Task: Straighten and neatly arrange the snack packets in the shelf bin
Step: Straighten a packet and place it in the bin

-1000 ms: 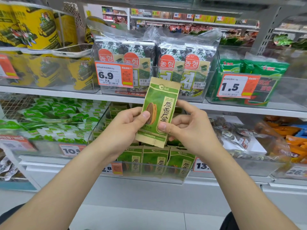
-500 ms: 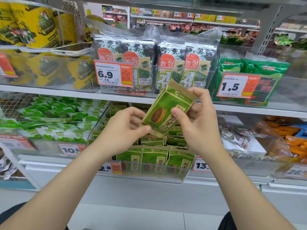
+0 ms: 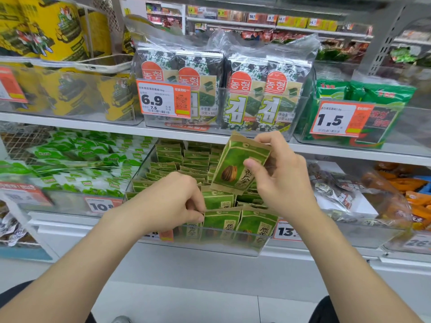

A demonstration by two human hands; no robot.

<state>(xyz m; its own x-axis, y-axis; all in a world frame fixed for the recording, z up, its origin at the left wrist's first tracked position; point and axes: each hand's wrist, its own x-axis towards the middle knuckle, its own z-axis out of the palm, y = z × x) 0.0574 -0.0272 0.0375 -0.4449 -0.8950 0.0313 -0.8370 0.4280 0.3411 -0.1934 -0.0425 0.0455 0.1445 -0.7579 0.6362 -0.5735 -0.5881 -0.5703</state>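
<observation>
A clear plastic shelf bin [image 3: 233, 249] on the lower shelf holds several green sunflower-seed packets [image 3: 224, 221]. The front row stands upright; the packets further back lie stacked and loosely layered. My right hand [image 3: 279, 180] holds one green packet [image 3: 235, 169] tilted above the bin, thumb on its face and fingers behind its top edge. My left hand [image 3: 172, 201] reaches into the front left of the bin, fingers curled down among the front packets and pinching the top edge of one. The packets under that hand are hidden.
Left of the bin lies a bin of white-green packets [image 3: 77, 169], and to the right sit clear-wrapped snacks [image 3: 345, 194] and orange packets [image 3: 417, 197]. The shelf above carries seaweed packs [image 3: 245, 94], yellow cans [image 3: 56, 31], green packs [image 3: 363, 113] and price tags [image 3: 163, 101].
My left hand let go of the held packet and dropped into the front left of the bin. My right hand keeps the packet alone, tilted, slightly lower over the bin.
</observation>
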